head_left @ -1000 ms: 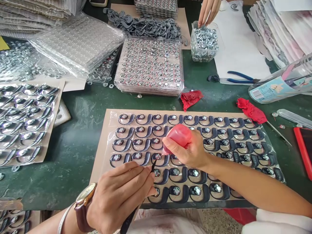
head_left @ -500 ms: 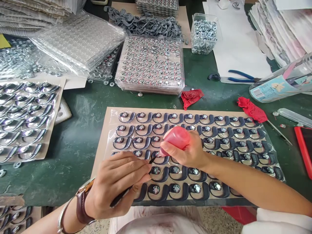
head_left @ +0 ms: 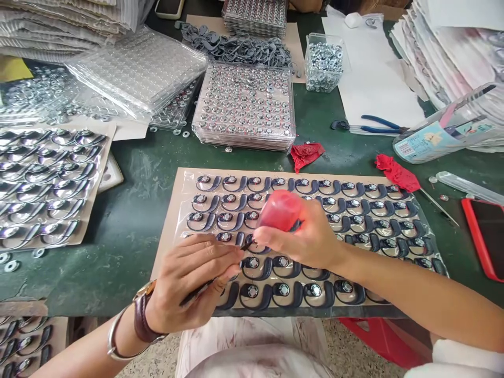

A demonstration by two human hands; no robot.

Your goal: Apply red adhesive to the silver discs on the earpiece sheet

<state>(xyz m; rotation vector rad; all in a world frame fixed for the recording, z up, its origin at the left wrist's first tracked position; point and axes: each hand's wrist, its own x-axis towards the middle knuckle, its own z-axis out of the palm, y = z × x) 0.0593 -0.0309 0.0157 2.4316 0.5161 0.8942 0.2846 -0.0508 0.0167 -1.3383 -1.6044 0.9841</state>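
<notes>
My left hand (head_left: pixel 197 278) is closed round a slim black pointed tool (head_left: pixel 247 243) that looks like tweezers; its tip reaches to one of the parts in the middle of the sheet. Gripped in my right hand (head_left: pixel 311 236) is a translucent red squeeze bottle (head_left: pixel 277 210), tilted, with its lower end close to that tip. The bottle's nozzle is hard to make out behind my fingers. Under both hands lies a cardboard sheet (head_left: pixel 167 231) with rows of black hook-shaped ear pieces (head_left: pixel 258 268). Each piece carries a round silver speaker (head_left: pixel 252 291).
Clear trays of round speakers (head_left: pixel 244 105) stand behind the sheet, near a tub of metal rings (head_left: pixel 325 63). To the right are red cloths (head_left: pixel 397 172), blue-handled pliers (head_left: pixel 380 123), a plastic bottle (head_left: pixel 429 139) and a red-cased phone (head_left: pixel 486 236). Another filled sheet (head_left: pixel 84 210) lies left.
The camera view has shifted slightly. The red bottle has tipped a little to the left, and my right hand has turned with it. The black tool stays in my left hand at the same part.
</notes>
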